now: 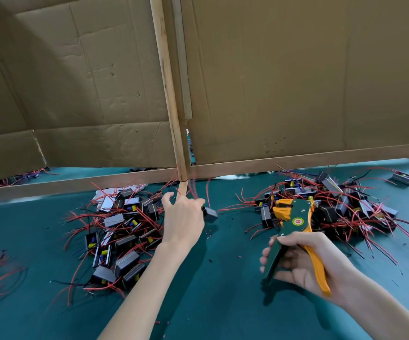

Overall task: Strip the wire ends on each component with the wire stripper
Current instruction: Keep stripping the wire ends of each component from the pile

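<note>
Wire stripper sits near right, above the desk, in the right hand, fingers curled round both handles, which stand apart. Farther, at centre, the left hand pinches a grey component in its fingers, between the left pile and right pile. Risk: tangled red wires may drag neighbouring parts or misfeed the stripper.

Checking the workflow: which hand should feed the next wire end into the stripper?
Left. The left hand appears to grip a grey component with red wires trailing from it, while the right hand is occupied, its fingers wrapped round the wire stripper handles.
</note>
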{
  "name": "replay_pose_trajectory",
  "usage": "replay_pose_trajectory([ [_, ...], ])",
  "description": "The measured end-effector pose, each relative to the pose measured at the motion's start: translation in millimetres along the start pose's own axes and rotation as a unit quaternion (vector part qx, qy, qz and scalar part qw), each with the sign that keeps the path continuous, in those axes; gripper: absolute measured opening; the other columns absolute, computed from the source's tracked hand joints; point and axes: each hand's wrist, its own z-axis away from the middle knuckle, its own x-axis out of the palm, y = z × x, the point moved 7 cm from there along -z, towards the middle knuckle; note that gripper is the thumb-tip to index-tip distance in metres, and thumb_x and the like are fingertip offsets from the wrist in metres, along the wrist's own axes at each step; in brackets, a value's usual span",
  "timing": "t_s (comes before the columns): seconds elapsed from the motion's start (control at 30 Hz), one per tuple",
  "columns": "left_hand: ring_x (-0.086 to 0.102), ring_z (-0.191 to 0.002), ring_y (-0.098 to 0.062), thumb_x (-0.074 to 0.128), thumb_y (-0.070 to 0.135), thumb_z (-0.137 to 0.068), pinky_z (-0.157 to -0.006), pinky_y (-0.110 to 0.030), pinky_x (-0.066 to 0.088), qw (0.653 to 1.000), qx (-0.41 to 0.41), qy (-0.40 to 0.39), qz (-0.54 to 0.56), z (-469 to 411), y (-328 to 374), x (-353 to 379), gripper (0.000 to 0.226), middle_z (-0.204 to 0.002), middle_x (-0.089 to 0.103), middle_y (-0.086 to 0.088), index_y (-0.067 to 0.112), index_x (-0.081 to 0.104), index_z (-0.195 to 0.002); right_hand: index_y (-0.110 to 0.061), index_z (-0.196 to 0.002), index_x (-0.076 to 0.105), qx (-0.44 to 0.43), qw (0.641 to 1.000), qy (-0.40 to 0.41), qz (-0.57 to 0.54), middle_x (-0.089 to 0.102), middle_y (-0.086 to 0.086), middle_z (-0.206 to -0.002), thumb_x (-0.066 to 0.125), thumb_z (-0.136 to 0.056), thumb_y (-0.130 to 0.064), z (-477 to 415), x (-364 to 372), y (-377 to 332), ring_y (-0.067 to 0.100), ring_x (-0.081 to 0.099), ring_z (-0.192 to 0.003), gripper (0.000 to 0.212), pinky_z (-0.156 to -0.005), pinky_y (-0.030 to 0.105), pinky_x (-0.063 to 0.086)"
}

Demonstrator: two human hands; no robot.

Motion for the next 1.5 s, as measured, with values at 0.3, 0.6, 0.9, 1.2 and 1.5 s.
replay_pose_trajectory([
  [0.3, 0.067, -0.088, -0.017, 0.061, -0.003, -0.088, -0.085, -0.018, 0.046, 0.938, -0.060, 0.060, 0.337, -4.3, 3.4, -24.2, 0.021, -0.099, 0.072, -0.009, 0.012, 0.072, -0.098, 0.005, -0.073, 0.072, -0.004, 1.000, -0.003, 0.000, 0.066, 0.029, -0.085, 0.070, -0.057, -0.008, 5.0, 5.0, -2.0, 0.041, 0.068, -0.075, 0.020, -0.068, 0.050, 0.058],
  [0.6, 0.064, -0.067, 0.002, 0.060, 0.004, -0.091, -0.068, -0.007, 0.045, 0.849, -0.073, -0.038, 0.522, -6.6, 25.4, -23.8, 0.012, -0.078, 0.071, 0.006, 0.015, 0.057, -0.094, 0.003, -0.077, 0.069, -0.019, 0.999, -0.047, 0.017, 0.064, 0.028, -0.083, 0.066, -0.059, 0.000, 11.0, 16.4, -6.2, 0.041, 0.067, -0.075, 0.018, -0.069, 0.050, 0.058],
  [0.9, 0.052, -0.069, -0.003, 0.061, 0.006, -0.092, -0.071, -0.013, 0.041, 0.809, -0.009, -0.120, 0.575, -11.8, 47.0, -55.9, 0.020, -0.074, 0.062, 0.007, 0.022, 0.068, -0.083, -0.001, -0.082, 0.065, -0.054, 0.979, -0.172, 0.096, 0.060, 0.029, -0.086, 0.089, -0.052, -0.019, 27.7, 42.5, -10.0, 0.043, 0.064, -0.079, 0.042, -0.071, 0.049, 0.055],
  [1.2, 0.050, -0.075, -0.011, 0.064, 0.016, -0.091, -0.073, -0.022, 0.042, 0.792, 0.020, -0.137, 0.594, -9.6, 55.4, -70.1, 0.011, -0.078, 0.062, 0.002, 0.022, 0.070, -0.084, -0.002, -0.081, 0.066, -0.067, 0.968, -0.210, 0.118, 0.061, 0.030, -0.086, 0.089, -0.056, -0.023, 36.2, 54.3, -11.3, 0.042, 0.065, -0.076, 0.040, -0.072, 0.049, 0.055],
  [1.5, 0.054, -0.076, -0.007, 0.065, 0.017, -0.090, -0.073, -0.016, 0.043, 0.784, 0.034, -0.161, 0.598, -8.1, 60.7, -67.8, 0.009, -0.080, 0.066, 0.006, 0.020, 0.069, -0.083, -0.001, -0.080, 0.065, -0.071, 0.966, -0.214, 0.125, 0.060, 0.030, -0.081, 0.089, -0.056, -0.022, 41.5, 58.7, -14.8, 0.044, 0.063, -0.076, 0.040, -0.073, 0.049, 0.054],
])
